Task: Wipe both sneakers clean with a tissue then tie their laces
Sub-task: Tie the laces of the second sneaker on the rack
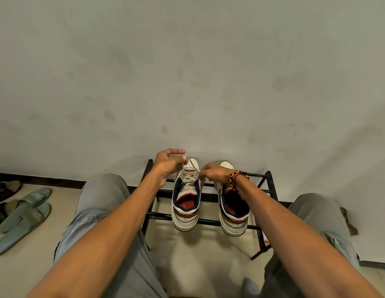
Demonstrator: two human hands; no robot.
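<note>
- A pale wall (187, 61) is standing behind a black metal rack (271, 183), which is sitting on the tiled floor (187, 254) against it.
- The person's knees in grey trousers (101, 201) are flanking the rack.
- Green slippers (26, 214) are lying on the floor well apart from the rack's left end.
- Two white, red and navy sneakers are resting side by side on the rack's bars, toes toward the wall: the left sneaker (186, 209) near the middle, the right sneaker (233, 216) just beside it.
- The left hand (168, 163) is hovering over the left sneaker's toe, fingers curled, pinching a lace (192, 165).
- The right hand (213, 174), with a beaded bracelet (233, 179) at the wrist, is pinching the lace's other strand between the sneakers.
</note>
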